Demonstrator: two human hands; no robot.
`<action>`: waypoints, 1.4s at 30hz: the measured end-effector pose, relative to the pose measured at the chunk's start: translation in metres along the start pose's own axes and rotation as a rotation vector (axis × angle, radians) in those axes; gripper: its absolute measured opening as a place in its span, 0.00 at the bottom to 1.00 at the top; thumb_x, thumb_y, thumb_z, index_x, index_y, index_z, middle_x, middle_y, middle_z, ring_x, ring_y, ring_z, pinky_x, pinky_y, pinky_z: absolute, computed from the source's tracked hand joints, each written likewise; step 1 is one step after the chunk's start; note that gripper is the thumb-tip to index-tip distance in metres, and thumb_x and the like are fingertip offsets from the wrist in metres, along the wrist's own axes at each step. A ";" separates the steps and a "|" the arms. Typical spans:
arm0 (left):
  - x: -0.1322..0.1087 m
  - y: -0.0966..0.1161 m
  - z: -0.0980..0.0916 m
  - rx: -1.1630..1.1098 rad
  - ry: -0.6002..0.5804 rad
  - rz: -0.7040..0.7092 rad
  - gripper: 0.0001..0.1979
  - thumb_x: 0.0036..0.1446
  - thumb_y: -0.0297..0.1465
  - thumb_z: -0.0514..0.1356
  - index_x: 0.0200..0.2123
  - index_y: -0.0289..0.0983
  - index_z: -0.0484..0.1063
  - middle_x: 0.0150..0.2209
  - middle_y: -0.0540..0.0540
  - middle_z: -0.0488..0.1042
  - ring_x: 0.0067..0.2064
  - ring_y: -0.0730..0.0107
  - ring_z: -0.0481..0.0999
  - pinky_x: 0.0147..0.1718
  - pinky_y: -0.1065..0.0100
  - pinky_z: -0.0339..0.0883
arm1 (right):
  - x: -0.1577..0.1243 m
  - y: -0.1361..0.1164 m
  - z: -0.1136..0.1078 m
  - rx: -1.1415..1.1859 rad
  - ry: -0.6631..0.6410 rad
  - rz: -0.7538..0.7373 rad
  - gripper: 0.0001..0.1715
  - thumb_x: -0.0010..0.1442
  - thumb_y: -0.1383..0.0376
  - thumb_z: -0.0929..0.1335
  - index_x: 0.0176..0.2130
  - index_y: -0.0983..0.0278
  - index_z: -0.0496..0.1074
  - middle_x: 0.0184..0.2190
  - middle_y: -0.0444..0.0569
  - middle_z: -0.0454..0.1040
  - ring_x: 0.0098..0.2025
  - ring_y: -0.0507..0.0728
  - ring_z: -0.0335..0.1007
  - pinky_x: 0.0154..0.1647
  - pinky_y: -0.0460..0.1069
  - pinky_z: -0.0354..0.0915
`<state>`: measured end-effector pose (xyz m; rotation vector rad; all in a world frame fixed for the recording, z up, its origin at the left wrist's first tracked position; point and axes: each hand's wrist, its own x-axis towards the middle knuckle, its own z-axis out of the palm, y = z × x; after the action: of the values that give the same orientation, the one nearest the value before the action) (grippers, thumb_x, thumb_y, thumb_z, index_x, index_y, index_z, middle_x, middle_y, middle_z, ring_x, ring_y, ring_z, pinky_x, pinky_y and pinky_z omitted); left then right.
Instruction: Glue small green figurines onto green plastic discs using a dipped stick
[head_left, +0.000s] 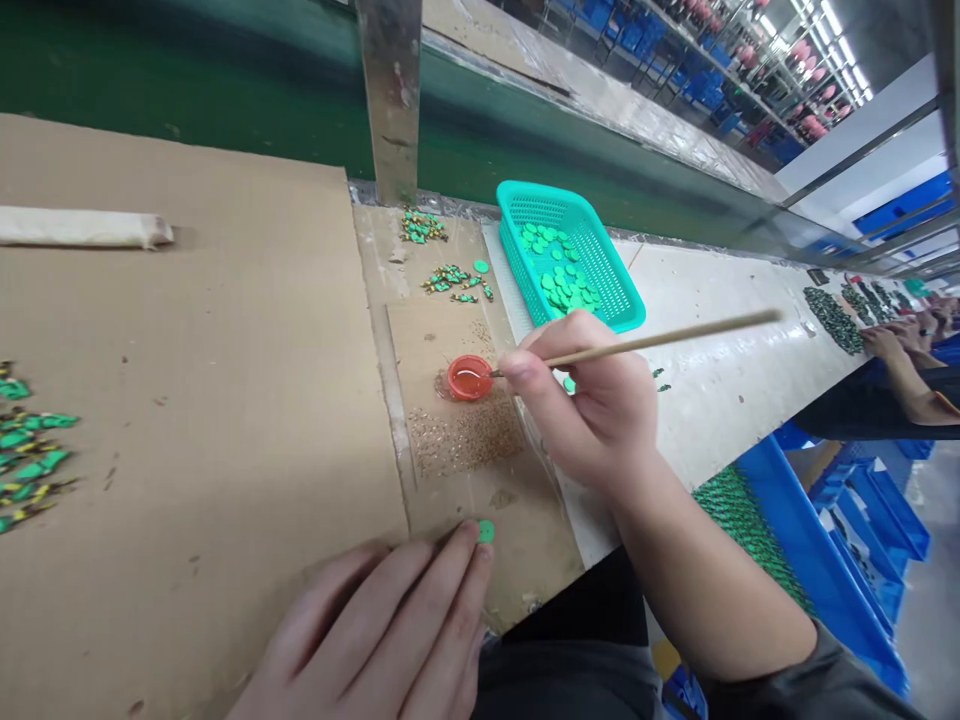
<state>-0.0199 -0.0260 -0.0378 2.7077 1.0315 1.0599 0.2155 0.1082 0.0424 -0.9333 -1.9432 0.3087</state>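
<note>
My right hand (592, 400) pinches a thin wooden brush stick (667, 340), its tip dipped at the edge of a small red cap of liquid (469, 378). My left hand (390, 630) lies flat on the cardboard (187, 400) with fingers stretched out, a fingertip pressing beside a small green disc (486, 531). A patch of tiny brown beads (465, 440) lies just below the red cap.
A teal basket (611, 275) holding several green discs stands behind my right hand. Small green and gold pieces (454, 280) lie near it and at the far left (30, 450). A metal post (390, 95) rises at the back. Another person's arm (900, 375) rests at right; blue bins (825, 560) sit below.
</note>
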 end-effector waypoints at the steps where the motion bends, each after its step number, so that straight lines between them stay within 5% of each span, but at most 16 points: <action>1: 0.000 0.001 -0.001 -0.021 0.012 -0.026 0.20 0.75 0.35 0.68 0.66 0.38 0.83 0.68 0.41 0.84 0.72 0.54 0.78 0.84 0.50 0.55 | -0.008 -0.007 -0.004 0.021 0.022 0.020 0.16 0.84 0.62 0.73 0.39 0.56 0.72 0.32 0.40 0.75 0.33 0.53 0.75 0.37 0.52 0.72; 5: -0.004 0.004 -0.004 -0.029 -0.028 -0.064 0.23 0.78 0.38 0.65 0.71 0.42 0.81 0.71 0.43 0.83 0.69 0.52 0.81 0.78 0.49 0.67 | -0.056 -0.036 -0.011 0.094 0.066 0.162 0.09 0.83 0.65 0.73 0.45 0.56 0.74 0.33 0.42 0.78 0.33 0.53 0.78 0.35 0.52 0.75; 11: -0.013 0.004 -0.006 -0.028 -0.111 -0.057 0.23 0.76 0.41 0.66 0.70 0.47 0.82 0.74 0.45 0.80 0.71 0.50 0.80 0.80 0.47 0.65 | -0.104 -0.053 0.003 0.114 0.125 0.246 0.08 0.80 0.70 0.73 0.46 0.58 0.75 0.33 0.42 0.80 0.33 0.52 0.78 0.36 0.49 0.77; 27: -0.003 0.006 -0.006 -0.030 -0.072 -0.080 0.17 0.79 0.42 0.65 0.61 0.42 0.85 0.67 0.46 0.84 0.63 0.51 0.81 0.75 0.48 0.66 | -0.100 -0.051 0.010 -0.018 0.086 0.289 0.06 0.80 0.69 0.74 0.47 0.57 0.78 0.37 0.46 0.86 0.38 0.57 0.86 0.40 0.53 0.82; 31: -0.007 0.005 -0.005 -0.031 -0.087 -0.068 0.17 0.77 0.42 0.67 0.63 0.44 0.85 0.71 0.46 0.81 0.65 0.50 0.80 0.77 0.47 0.64 | -0.105 -0.056 0.007 -0.001 0.134 0.223 0.08 0.78 0.72 0.72 0.50 0.58 0.77 0.37 0.48 0.86 0.37 0.58 0.86 0.39 0.55 0.83; 42: -0.016 0.003 -0.005 -0.045 -0.145 -0.046 0.20 0.76 0.40 0.64 0.66 0.46 0.83 0.79 0.47 0.74 0.69 0.46 0.78 0.84 0.43 0.56 | -0.113 -0.067 0.002 -0.046 -0.016 0.097 0.08 0.77 0.72 0.71 0.50 0.60 0.77 0.33 0.49 0.84 0.32 0.58 0.81 0.32 0.54 0.84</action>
<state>-0.0295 -0.0391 -0.0423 2.6650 1.0278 0.8542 0.2135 -0.0185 0.0065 -1.0601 -1.9305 0.3296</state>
